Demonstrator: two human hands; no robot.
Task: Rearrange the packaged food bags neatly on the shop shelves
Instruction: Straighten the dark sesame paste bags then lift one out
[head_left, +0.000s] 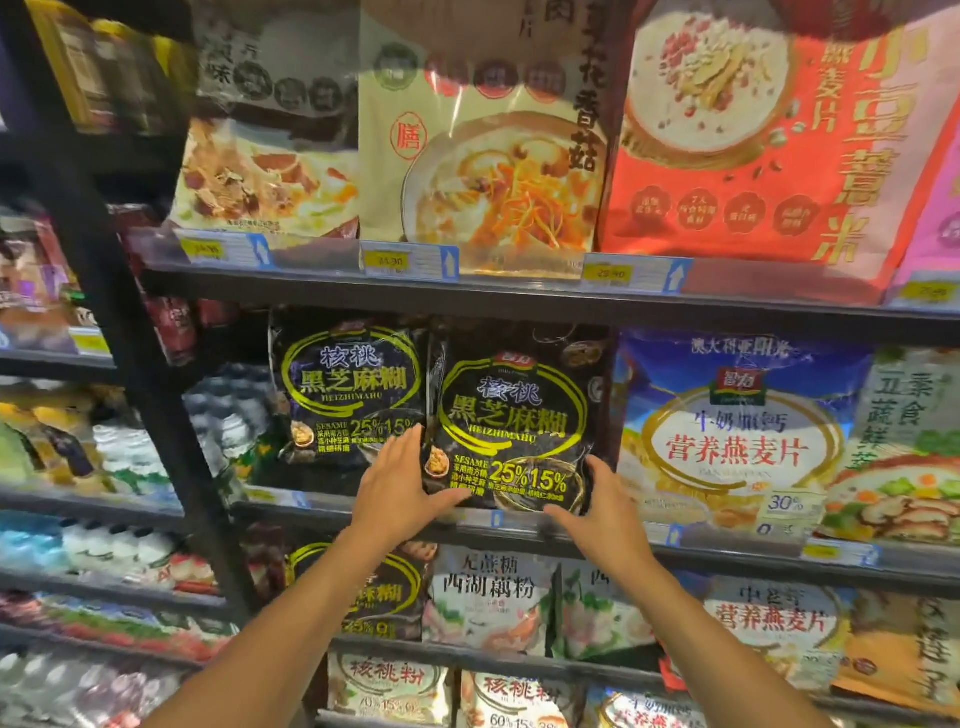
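A black bag of black sesame paste (514, 415) with yellow-green lettering stands upright at the front of the middle shelf (519, 530). My left hand (400, 480) grips its lower left corner, thumb under the bottom edge. My right hand (592, 496) grips its lower right corner. A second identical black bag (348, 384) stands just left of it and a little further back. A blue and white oat cereal bag (737, 431) stands right beside the held bag.
The shelf above carries large bags: a beige mushroom one (483, 135) and a red one (753, 130). Price-tag strips (410, 260) line the shelf fronts. More bags fill the lower shelves (493, 597). A black upright post (156, 374) divides off the left bay.
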